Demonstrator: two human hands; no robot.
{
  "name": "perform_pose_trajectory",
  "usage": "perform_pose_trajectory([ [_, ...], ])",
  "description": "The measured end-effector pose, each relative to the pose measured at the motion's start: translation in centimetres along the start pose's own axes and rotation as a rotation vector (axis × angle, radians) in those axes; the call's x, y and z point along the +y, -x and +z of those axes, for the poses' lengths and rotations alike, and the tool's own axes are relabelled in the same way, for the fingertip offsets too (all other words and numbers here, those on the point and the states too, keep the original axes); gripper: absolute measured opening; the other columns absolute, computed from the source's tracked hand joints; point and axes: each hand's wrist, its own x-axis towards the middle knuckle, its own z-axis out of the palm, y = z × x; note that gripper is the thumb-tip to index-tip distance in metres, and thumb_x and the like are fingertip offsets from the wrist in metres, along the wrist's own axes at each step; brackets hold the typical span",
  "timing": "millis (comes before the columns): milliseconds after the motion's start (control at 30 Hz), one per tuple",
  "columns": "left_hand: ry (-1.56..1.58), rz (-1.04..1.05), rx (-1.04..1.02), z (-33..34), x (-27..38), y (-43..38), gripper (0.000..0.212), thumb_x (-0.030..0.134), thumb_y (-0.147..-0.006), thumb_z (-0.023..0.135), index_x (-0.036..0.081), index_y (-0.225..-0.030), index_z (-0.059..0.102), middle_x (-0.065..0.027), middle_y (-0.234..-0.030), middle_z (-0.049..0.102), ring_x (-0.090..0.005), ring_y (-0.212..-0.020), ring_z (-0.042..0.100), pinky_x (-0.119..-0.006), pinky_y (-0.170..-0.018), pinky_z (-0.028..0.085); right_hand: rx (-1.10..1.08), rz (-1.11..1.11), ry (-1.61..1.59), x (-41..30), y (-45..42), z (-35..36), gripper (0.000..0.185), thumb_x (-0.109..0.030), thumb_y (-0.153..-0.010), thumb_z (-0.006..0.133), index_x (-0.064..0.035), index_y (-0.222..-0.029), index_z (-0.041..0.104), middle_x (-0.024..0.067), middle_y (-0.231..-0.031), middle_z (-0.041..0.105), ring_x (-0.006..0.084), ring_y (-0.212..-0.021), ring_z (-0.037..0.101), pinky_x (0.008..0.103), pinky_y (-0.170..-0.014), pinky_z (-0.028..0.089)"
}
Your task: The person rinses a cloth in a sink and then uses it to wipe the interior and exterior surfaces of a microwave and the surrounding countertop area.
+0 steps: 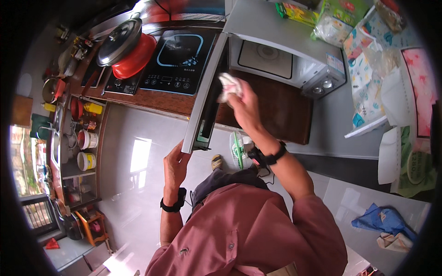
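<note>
A microwave oven (276,31) stands with its door (203,100) swung wide, and its inside with a flat floor plate (265,58) shows. My left hand (176,162) holds the free end of the door from below, fingers partly hidden behind the edge. A bunched white cloth with reddish marks (228,86) is in my right hand (243,103), close to the inner face of the door; whether it touches the glass I cannot tell. Left of the door lies a black induction cooktop (178,62).
A red pot (134,57) with a tilted glass lid (121,41) stands on the wooden counter (159,103). Food packets (300,13) lie on the microwave. A green and white fan (237,148) is on the floor near my feet. Blue cloth (383,219) lies at the lower right.
</note>
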Motion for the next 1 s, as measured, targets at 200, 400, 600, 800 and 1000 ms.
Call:
perform_pose_trajectory([
  [200,-0.200,-0.033,0.083,0.3,-0.2,0.6,0.031,0.005,-0.091,0.058,0.003,-0.122,0.061,-0.0013,-0.063,0.043,-0.0065,-0.061,0.037,-0.024,-0.053,0.035,-0.054,-0.102,0.108,2.0,7.8,6.2,0.038,0.001,-0.087,0.057,-0.0021,-0.122,0.041,0.0204,-0.102,0.057,0.0327,-0.087,0.058,0.0387,-0.079,0.048],
  [400,-0.153,-0.024,0.090,-1.0,-1.9,0.0,0.024,0.006,-0.091,0.058,0.000,-0.114,0.062,-0.0010,-0.062,0.046,-0.0065,-0.061,0.040,-0.026,-0.053,0.036,-0.321,-0.287,0.121,1.3,7.4,2.1,0.038,0.010,-0.078,0.058,-0.0026,-0.113,0.053,0.0195,-0.114,0.055,0.0372,-0.102,0.058,0.0387,-0.083,0.050],
  [600,-0.166,-0.034,0.167,0.2,-2.1,0.6,0.017,0.008,-0.091,0.059,-0.001,-0.105,0.063,0.0000,-0.064,0.045,-0.0065,-0.062,0.040,-0.025,-0.055,0.036,-0.508,-0.889,0.198,2.6,8.2,4.2,0.034,-0.004,-0.077,0.066,-0.0118,-0.110,0.060,0.0117,-0.118,0.052,0.0360,-0.104,0.055,0.0456,-0.094,0.046],
  [800,-0.084,-0.027,0.218,-0.5,-2.3,0.2,0.022,0.008,-0.092,0.059,0.000,-0.112,0.062,0.0006,-0.066,0.044,-0.0074,-0.063,0.039,-0.025,-0.055,0.036,-0.629,-0.440,0.155,6.6,8.3,2.8,0.035,0.008,-0.078,0.058,-0.0003,-0.112,0.056,0.0118,-0.099,0.061,0.0282,-0.098,0.061,0.0382,-0.086,0.049],
  [1000,0.231,0.208,0.265,1.6,0.0,1.1,0.045,0.022,-0.096,0.057,0.004,-0.137,0.050,-0.0088,-0.108,0.064,-0.0145,-0.089,0.053,-0.029,-0.085,0.044,-0.449,0.376,-0.177,5.9,9.1,3.4,0.016,-0.007,-0.086,0.058,-0.0025,-0.101,0.062,0.0120,-0.082,0.068,0.0242,-0.078,0.067,0.0339,-0.076,0.049],
])
